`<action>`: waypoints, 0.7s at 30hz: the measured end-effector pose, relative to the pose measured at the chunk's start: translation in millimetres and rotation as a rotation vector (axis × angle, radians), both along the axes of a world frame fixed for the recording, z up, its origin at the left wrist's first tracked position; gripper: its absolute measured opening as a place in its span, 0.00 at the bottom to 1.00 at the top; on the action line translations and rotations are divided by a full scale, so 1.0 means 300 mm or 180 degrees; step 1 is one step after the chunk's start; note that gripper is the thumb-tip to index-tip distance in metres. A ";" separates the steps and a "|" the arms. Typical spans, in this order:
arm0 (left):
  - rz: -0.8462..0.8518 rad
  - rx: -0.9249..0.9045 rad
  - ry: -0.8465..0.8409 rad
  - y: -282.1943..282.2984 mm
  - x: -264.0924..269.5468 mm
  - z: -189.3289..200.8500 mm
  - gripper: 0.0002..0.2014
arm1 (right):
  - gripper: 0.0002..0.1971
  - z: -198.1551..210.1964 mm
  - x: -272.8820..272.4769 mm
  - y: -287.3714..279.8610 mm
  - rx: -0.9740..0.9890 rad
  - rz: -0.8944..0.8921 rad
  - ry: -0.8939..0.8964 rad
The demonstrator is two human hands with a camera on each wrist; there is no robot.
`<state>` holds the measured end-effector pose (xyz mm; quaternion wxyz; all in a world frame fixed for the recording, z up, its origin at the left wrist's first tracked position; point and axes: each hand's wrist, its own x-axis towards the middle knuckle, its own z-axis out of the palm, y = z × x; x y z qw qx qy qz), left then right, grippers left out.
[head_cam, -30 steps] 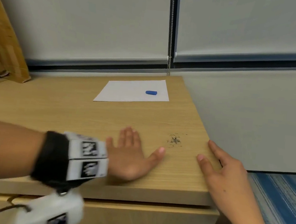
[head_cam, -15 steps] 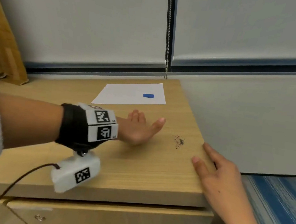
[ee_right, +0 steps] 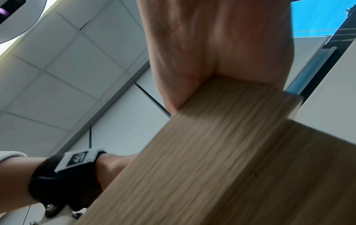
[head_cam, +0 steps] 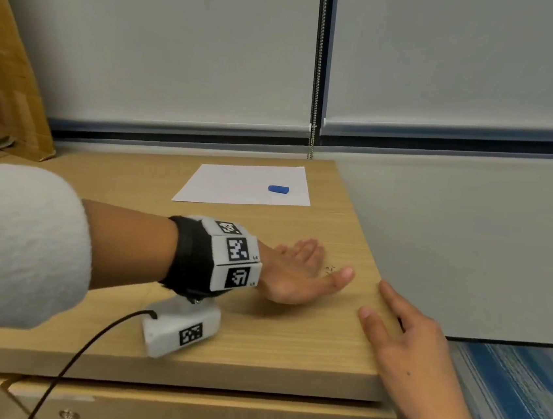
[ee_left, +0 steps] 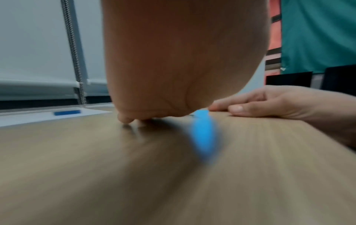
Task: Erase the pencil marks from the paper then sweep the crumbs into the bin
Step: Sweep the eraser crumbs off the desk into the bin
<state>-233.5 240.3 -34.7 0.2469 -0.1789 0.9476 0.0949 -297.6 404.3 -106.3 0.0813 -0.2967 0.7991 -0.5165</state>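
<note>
Head view shows the crumbs [head_cam: 330,269] as a small dark scatter on the wooden surface [head_cam: 253,350], and every place below is given from that scatter. The left hand [head_cam: 298,276] lies flat just on the person's side of them, fingers straight and spread a little, the thumb tip nearly touching the specks; it stands on its edge against the wood, which I judge is meant to make a blade that pushes the scatter along. The right hand [head_cam: 413,353] sits beyond the crumbs toward the surface's right edge, fingers straight and relaxed, its fingertips [head_cam: 365,312] on the top while the palm hangs past the rim; that looks like a cupped catch for whatever is pushed over. The left wrist view agrees, showing the left hand [ee_left: 173,68] resting low on the wood and the right hand [ee_left: 273,103] waiting at the edge. Farther back from the crumbs, toward the wall, the paper [head_cam: 247,185] lies flat with the blue eraser [head_cam: 278,189] resting on it, set down, so erasing seems finished; any marks are too faint to judge. No bin shows in any view, so where the crumbs must finally go cannot be told.
</note>
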 end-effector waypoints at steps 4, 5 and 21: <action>0.0484 -0.0235 0.0167 -0.133 0.004 0.047 0.42 | 0.29 0.000 0.003 0.002 0.0031 0.0004 -0.0020; 0.0509 -0.0353 0.0087 -0.152 0.001 0.047 0.43 | 0.29 0.001 0.002 0.002 0.0031 -0.0002 -0.0032; 0.0011 0.0453 0.0623 -0.117 -0.066 0.086 0.47 | 0.27 0.030 -0.079 0.088 -0.0652 0.0640 -0.1289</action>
